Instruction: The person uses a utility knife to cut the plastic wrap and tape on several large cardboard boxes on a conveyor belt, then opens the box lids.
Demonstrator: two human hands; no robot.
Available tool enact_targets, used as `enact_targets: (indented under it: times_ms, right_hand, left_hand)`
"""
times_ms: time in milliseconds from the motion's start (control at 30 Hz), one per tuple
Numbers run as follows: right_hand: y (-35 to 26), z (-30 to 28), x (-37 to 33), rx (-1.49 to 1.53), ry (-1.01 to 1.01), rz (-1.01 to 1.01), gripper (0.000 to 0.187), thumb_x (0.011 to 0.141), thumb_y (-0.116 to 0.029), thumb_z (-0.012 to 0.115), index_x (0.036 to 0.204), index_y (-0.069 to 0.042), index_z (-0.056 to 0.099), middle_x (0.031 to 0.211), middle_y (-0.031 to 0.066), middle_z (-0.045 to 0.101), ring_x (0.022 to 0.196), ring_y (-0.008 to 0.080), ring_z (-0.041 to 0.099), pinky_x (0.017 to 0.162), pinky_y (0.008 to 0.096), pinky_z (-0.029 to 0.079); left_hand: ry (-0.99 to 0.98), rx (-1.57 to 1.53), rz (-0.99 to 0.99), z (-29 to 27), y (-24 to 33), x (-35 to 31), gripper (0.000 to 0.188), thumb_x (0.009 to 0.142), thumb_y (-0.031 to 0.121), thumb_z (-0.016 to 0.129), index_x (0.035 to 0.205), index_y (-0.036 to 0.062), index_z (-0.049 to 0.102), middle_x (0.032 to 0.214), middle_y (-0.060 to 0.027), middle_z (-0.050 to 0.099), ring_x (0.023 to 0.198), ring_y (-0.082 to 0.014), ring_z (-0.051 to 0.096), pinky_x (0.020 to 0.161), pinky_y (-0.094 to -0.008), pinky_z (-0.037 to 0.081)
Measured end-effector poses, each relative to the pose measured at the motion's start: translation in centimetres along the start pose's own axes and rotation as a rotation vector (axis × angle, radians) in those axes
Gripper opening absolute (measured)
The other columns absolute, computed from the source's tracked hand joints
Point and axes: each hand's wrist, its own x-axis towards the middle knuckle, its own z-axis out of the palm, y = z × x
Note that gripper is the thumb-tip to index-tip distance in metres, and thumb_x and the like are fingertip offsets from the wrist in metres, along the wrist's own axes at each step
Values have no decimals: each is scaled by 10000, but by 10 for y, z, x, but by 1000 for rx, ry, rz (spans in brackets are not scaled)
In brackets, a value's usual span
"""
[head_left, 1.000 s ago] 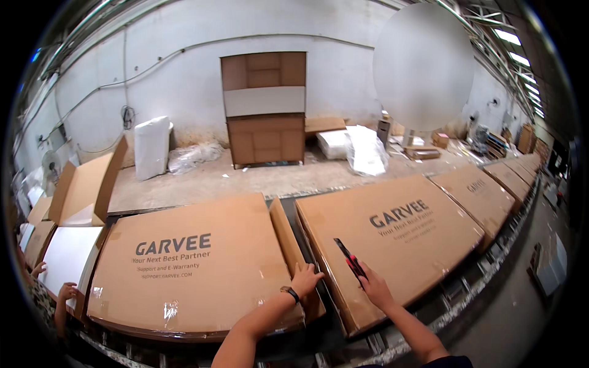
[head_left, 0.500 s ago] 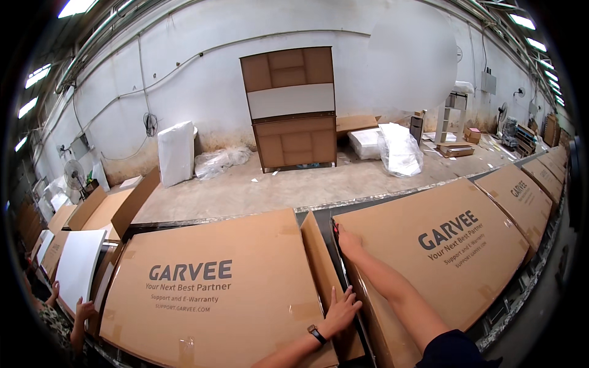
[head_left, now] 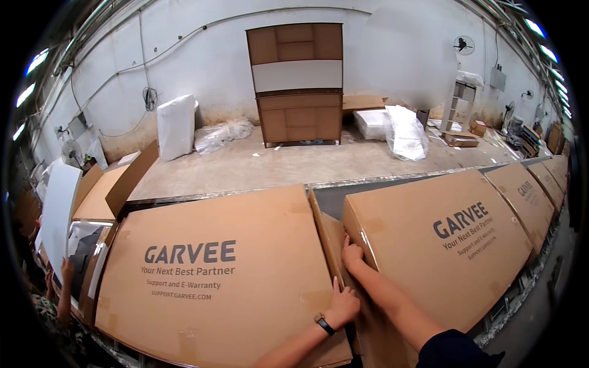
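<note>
A large brown carton with dark print lies flat in front of me. Its upright cardboard end flap rises along the right side. My left hand, with a watch on the wrist, rests against this flap; its index finger points forward and the others are bent. Just beyond it, my right hand sits in the gap between the flap and a second carton on the right. Its fingers are mostly closed near that carton's taped end; whatever they hold is hidden.
More cartons line the conveyor to the right. At the left, a person's hand holds a white panel over an open carton. Across the floor stand a tall brown-and-white cabinet back and plastic-wrapped bundles.
My right hand has come back from the far corner of the right carton, and the red-and-black thing at its fingers no longer shows. The left hand's fingers have bent. The person's white panel is raised.
</note>
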Motion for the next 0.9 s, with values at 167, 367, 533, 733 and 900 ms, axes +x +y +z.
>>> enact_targets:
  times_ms: [167, 367, 533, 733, 900]
  right_hand:
    - [13, -2, -72, 83, -33, 104, 575, 894, -159, 384, 1417, -21, 188, 966, 241, 618, 800, 335, 651, 680, 434, 526]
    - [23, -35, -195, 246, -152, 171, 608, 888, -195, 423, 1424, -64, 168, 1019, 259, 590, 845, 352, 640, 696, 455, 520]
    - [37, 11, -323, 834, 516, -152, 534, 869, -151, 464, 1371, -107, 286, 1066, 214, 553, 906, 414, 573, 745, 466, 486]
    - [18, -22, -438, 708, 295, 192, 554, 838, -77, 478, 1359, -187, 326, 933, 205, 525, 783, 402, 575, 598, 476, 476]
    - [13, -23, -488, 570, 210, 229, 664, 809, -59, 470, 1415, -196, 236, 952, 202, 513, 748, 395, 588, 571, 471, 487]
  left_hand:
    - [-343, 5, 61, -35, -9, 2, 216, 799, 202, 512, 834, 163, 721, 940, -53, 683, 1002, -227, 599, 1064, -613, 27]
    - [-364, -66, 189, -30, 17, -5, 217, 792, 196, 509, 795, 124, 714, 926, -106, 679, 929, -278, 636, 1018, -591, 237]
    - [-347, -176, 527, -52, 47, -23, 248, 801, 180, 474, 906, 40, 650, 811, -176, 649, 763, -336, 631, 647, -428, 500]
    - [8, -200, 626, -89, 78, -44, 211, 795, 128, 494, 945, 103, 640, 917, -120, 641, 835, -293, 615, 699, -374, 499]
    - [464, -902, 589, -122, 111, -75, 286, 718, -58, 506, 953, 51, 625, 905, -107, 626, 757, -267, 597, 650, -348, 481]
